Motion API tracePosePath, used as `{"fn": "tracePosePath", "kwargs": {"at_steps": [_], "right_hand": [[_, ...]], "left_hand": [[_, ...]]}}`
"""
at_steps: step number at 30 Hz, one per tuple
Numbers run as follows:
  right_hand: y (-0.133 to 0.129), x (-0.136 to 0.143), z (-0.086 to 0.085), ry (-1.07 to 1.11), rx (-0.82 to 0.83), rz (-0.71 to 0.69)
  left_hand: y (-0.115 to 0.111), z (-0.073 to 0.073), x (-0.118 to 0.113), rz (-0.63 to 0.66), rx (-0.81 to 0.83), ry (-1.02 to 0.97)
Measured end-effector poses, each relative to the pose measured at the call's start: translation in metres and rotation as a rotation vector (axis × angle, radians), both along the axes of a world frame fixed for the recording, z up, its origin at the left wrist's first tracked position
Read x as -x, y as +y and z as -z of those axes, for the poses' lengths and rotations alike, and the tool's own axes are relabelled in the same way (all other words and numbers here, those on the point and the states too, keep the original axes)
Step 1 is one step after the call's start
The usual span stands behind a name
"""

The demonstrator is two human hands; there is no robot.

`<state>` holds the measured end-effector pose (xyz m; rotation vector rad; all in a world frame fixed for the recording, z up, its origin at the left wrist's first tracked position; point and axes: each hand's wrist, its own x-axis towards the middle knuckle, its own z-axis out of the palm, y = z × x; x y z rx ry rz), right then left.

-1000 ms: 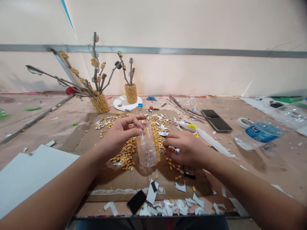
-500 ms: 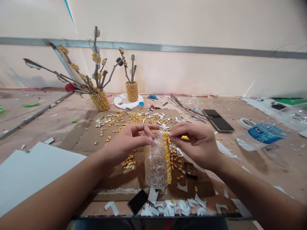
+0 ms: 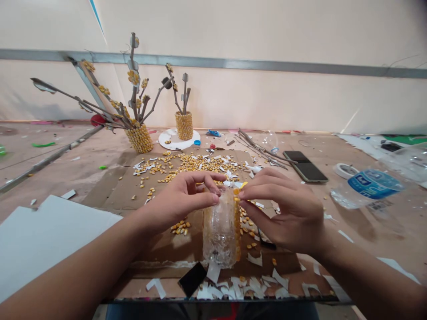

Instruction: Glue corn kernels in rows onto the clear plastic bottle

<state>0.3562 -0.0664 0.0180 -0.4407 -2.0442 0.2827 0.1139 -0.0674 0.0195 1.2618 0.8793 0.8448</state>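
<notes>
Okay, clear plastic cylinder (image 3: 218, 235) is over the cardboard (image 3: 108, 191), its near end close to the front edge of the tabletop (image 3: 128, 290); kernel rows (image 3: 238, 235) line its right side. Left hand (image 3: 187, 195) grips its far end, right hand (image 3: 287, 209) pinches a corn kernel (image 3: 236, 199) against that side. Paper scraps (image 3: 248, 286) crowd the front edge. More room leftward on cardboard. Phone (image 3: 305, 166) lies beyond right hand, labelled bottle (image 3: 375, 184) farther right.

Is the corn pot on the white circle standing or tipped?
Upright: the corn pot has its base on the white circle, twigs pointing up.
</notes>
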Motion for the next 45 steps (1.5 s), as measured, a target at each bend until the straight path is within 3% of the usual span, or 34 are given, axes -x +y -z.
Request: {"fn": "tracePosePath", "kwargs": {"at_steps": [8,22,35,39,45], "right_hand": [[-0.004,0.001,-0.002,-0.061,-0.07,0.062],[-0.011,0.003,0.006,0.141,0.303,0.111],[-0.01,0.003,0.009,0.145,0.313,0.167],[-0.006,0.002,0.007,0.148,0.462,0.183],[0.004,-0.001,0.007,0.19,0.739,0.1]], "left_hand": [[-0.001,-0.005,-0.002,0.022,-0.074,0.044],[-0.004,-0.009,-0.003,0.062,-0.083,0.022],[-0.003,-0.008,-0.004,0.065,-0.105,0.037],[-0.002,-0.008,-0.004,0.08,-0.122,0.043],[-0.002,-0.007,-0.005,0.082,-0.1,0.048]]}}
